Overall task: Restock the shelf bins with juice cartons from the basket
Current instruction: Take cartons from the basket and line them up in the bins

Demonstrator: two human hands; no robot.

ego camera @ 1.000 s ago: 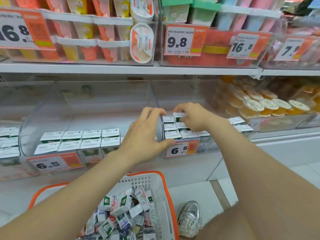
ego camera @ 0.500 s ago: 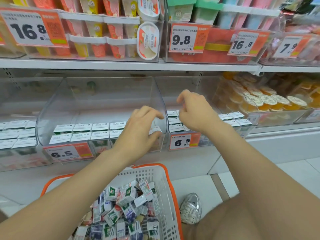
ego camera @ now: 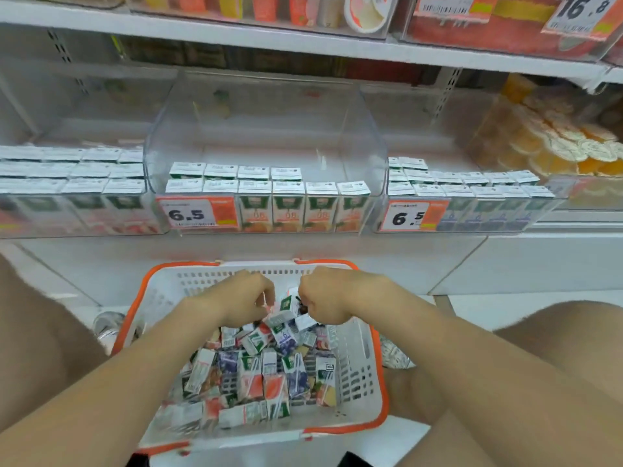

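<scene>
- Reaching into the far end of the basket [ego camera: 367, 348], both hands are down among the juice cartons [ego camera: 263, 375], which lie in a loose heap at all angles.
- Left hand [ego camera: 232, 301]: fingers curled downward and inward. The tips sit close against a grey-and-green carton [ego camera: 281, 316]. They are partly hidden, so a grip cannot be confirmed.
- Right hand [ego camera: 325, 298]: fingers curled tight, knuckles toward the camera, tips hidden beneath. A carton edge shows just under it, but whether it is held cannot be told.
- Governing relation: the grey-and-green carton lies between the two hands, on top of the heap. Its long axis appears to run across from hand to hand, with the right end tilted upward. Blur limits certainty. Both hands are about equally near, each at one end.
- Destination: the middle bin [ego camera: 266, 129] stands above and beyond the basket, well apart from the hands. Its front row is full, and the second row is short at the right.
- The right bin [ego camera: 505, 215] holds blue-fronted cartons.
- Judgement: selection is in progress, and any carton must travel up and forward to reach a bin.
</scene>
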